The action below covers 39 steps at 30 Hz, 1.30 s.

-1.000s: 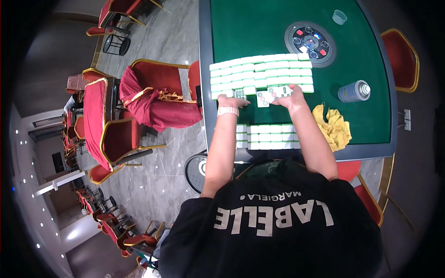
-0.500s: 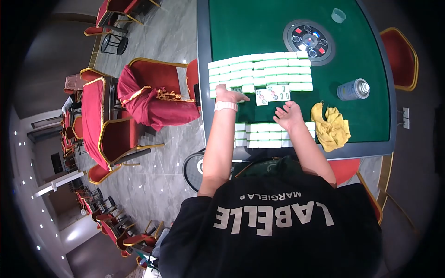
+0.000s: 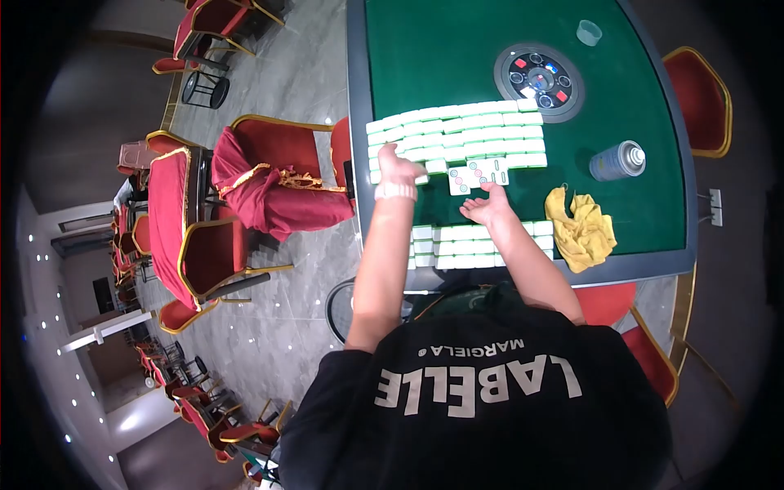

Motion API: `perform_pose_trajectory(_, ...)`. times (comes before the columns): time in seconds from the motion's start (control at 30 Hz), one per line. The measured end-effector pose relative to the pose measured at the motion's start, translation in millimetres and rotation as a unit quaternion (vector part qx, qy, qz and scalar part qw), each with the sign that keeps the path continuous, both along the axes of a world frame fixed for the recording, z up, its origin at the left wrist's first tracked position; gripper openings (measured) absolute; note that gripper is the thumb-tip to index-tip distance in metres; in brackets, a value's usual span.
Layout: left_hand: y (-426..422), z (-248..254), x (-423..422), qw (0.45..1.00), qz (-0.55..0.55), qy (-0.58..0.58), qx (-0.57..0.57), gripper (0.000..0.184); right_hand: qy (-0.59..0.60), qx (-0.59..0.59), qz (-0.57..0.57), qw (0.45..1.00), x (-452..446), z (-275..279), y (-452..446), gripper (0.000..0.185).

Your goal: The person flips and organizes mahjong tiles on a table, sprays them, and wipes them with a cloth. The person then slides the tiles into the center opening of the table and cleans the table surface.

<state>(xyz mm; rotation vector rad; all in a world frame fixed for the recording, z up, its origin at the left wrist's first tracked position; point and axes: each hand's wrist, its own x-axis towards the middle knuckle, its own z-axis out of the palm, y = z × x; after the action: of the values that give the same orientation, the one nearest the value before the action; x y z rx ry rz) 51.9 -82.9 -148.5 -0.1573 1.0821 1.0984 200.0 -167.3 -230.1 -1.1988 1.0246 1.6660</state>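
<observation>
Several rows of white and green mahjong tiles (image 3: 457,131) stand on the green table (image 3: 441,49). My left hand (image 3: 398,166) lies over the left end of the nearest row, fingers apart, with nothing seen in it; part of the row is hidden under it. A few face-up tiles (image 3: 478,174) with circle and bar marks lie at the front of the rows. Just below them is my right hand (image 3: 488,206), palm turned up and fingers apart, holding nothing. Another block of tiles (image 3: 469,246) lies along the near edge, partly behind my right forearm.
A yellow cloth (image 3: 581,230) and a spray can (image 3: 618,161) are at the right. A round dial panel (image 3: 540,82) is set in the table, with a clear cup (image 3: 589,33) beyond. Red chairs (image 3: 702,102) stand around; a red cloth (image 3: 273,192) drapes one at the left.
My right hand has let go of the face-up tiles and drawn back toward me, turning palm up. My left hand has shifted slightly up and left over the tile row.
</observation>
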Motion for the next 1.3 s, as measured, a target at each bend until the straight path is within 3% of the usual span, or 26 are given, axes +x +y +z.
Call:
perform_pose_trajectory(0.1,-37.9,-55.7,-5.9,0.977,0.089,0.054,0.187,0.048,-0.001,0.003,0.017,1.000,-6.4,-13.2,4.9,0.059)
perform_pose_trajectory(0.13,-47.5,-66.4,-12.4,0.985,0.063,0.051,0.151,0.054,-0.001,-0.007,0.030,1.000,-7.5,-16.0,6.0,0.054)
perform_pose_trajectory(0.23,-59.0,-31.4,1.3,0.993,0.053,-0.032,-0.099,0.061,-0.023,0.020,0.064,0.997,-13.7,-32.6,3.0,0.046)
perform_pose_trajectory(0.37,-44.6,-33.9,3.1,0.979,0.134,-0.086,-0.129,0.064,-0.039,-0.001,0.077,0.996,-17.0,-20.8,4.8,0.037)
perform_pose_trajectory(0.5,-44.4,-29.8,1.9,0.991,0.086,-0.056,-0.084,0.063,-0.051,-0.003,0.086,0.995,-16.8,-12.4,4.2,0.028)
perform_pose_trajectory(0.6,-42.5,-34.7,-0.4,0.987,0.089,-0.022,-0.129,0.065,-0.048,0.008,0.097,0.994,-16.5,-7.8,6.1,0.025)
perform_pose_trajectory(0.7,-46.9,-40.2,4.8,0.983,0.040,-0.045,-0.176,0.068,-0.046,0.106,0.117,0.986,-18.1,10.3,9.6,0.028)
perform_pose_trajectory(0.87,-60.3,-64.3,23.1,0.976,0.027,-0.151,-0.158,0.073,-0.078,0.187,0.139,0.969,-17.1,16.3,8.4,0.031)
perform_pose_trajectory(1.07,-67.7,-69.8,65.3,0.965,-0.097,-0.132,-0.204,0.071,-0.150,0.071,0.059,0.984,35.1,-8.6,-24.9,0.031)
perform_pose_trajectory(1.27,-70.0,-80.6,89.0,0.968,-0.093,-0.014,-0.231,0.050,-0.266,0.125,0.250,0.923,52.8,-20.6,-13.8,0.033)
perform_pose_trajectory(1.3,-68.3,-84.4,89.7,0.962,-0.074,-0.010,-0.262,0.039,-0.279,0.133,0.270,0.912,52.4,-21.3,-10.7,0.033)
